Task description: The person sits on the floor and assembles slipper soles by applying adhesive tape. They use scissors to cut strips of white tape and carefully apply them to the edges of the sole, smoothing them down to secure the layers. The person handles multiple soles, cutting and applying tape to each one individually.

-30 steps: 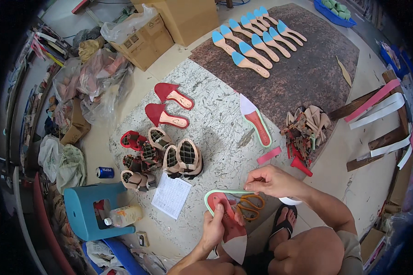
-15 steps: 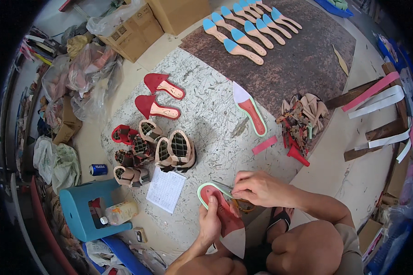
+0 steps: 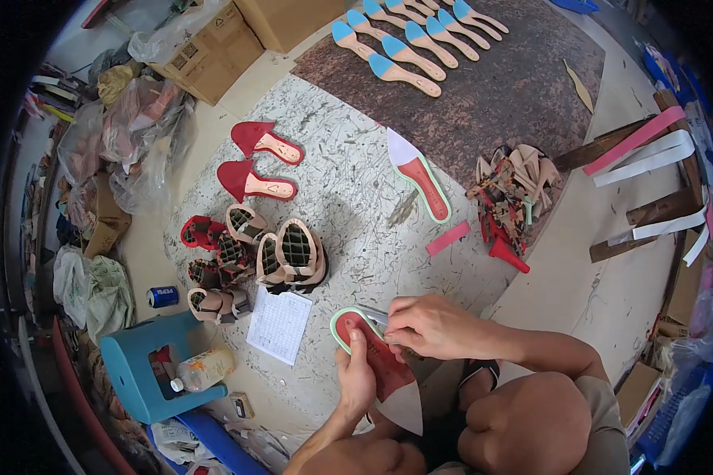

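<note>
My left hand [image 3: 358, 378] grips a shoe insole [image 3: 396, 370], red with a pale green rim round its heel and a whitish toe. Its thumb lies flat on the red face. In my right hand [image 3: 429, 326] is a pair of scissors [image 3: 371, 313], its metal blades lying along the green rim near the heel; my fingers mostly cover the handles. A similar insole [image 3: 424, 186], with a lilac toe, rests on the scratched floor board ahead. Close to it lies a pink strip [image 3: 448, 237].
Red shoe pieces [image 3: 255, 180] and several padded shoe uppers [image 3: 296, 252] sit left of centre, beside a written sheet [image 3: 280, 326]. A teal stool [image 3: 139, 372] stands left. Blue-toed insoles [image 3: 404, 75] lie far off; a heap of scraps [image 3: 515, 190] and a wooden rack [image 3: 646, 207] are right.
The whole view has shifted a little, moving the floor items left and up in the picture. Both hands, the insole and the scissors stay together, with the blades still at the green rim.
</note>
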`<state>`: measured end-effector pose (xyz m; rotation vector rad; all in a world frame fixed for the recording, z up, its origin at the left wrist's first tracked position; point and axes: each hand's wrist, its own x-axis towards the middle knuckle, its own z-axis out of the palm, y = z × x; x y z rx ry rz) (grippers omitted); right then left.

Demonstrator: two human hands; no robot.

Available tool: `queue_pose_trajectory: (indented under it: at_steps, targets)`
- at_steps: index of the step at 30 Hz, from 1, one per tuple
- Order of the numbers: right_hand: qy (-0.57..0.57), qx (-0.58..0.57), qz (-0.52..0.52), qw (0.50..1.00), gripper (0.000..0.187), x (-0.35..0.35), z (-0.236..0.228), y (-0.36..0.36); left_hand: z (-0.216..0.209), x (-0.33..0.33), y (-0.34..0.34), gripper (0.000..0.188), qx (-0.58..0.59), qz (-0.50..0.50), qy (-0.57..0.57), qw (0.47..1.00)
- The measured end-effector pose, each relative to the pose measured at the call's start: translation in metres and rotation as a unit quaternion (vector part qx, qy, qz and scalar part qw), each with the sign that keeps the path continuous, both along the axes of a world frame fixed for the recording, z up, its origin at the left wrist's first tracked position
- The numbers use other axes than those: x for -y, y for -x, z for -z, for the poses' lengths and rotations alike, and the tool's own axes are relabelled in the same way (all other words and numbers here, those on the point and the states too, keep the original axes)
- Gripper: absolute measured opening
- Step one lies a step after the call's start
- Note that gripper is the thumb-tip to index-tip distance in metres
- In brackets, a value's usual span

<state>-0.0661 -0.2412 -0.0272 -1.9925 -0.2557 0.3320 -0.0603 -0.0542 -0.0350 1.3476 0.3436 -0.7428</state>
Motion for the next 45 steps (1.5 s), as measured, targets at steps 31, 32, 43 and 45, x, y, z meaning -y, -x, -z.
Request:
queue_pose_trajectory:
  at_steps: [31,32,43,45]
  targets:
    - [-0.11,-0.021,0.113,0.987,0.021,-0.009,-0.003,0.01,-0.01,0.01,-0.02,0.048,0.005,-0.178,0.202,0.963]
    - [-0.113,-0.031,0.111,0.987,0.021,-0.007,-0.003,0.01,-0.013,0.011,-0.02,0.047,0.0,-0.177,0.19,0.966]
    - [-0.099,-0.078,0.081,0.989,0.023,-0.004,-0.002,0.012,-0.007,0.002,-0.017,0.044,-0.014,-0.19,0.228,0.955]
    - [-0.084,-0.05,0.069,0.993,0.022,-0.007,-0.003,0.014,-0.006,0.002,-0.016,0.043,-0.023,-0.196,0.229,0.953]
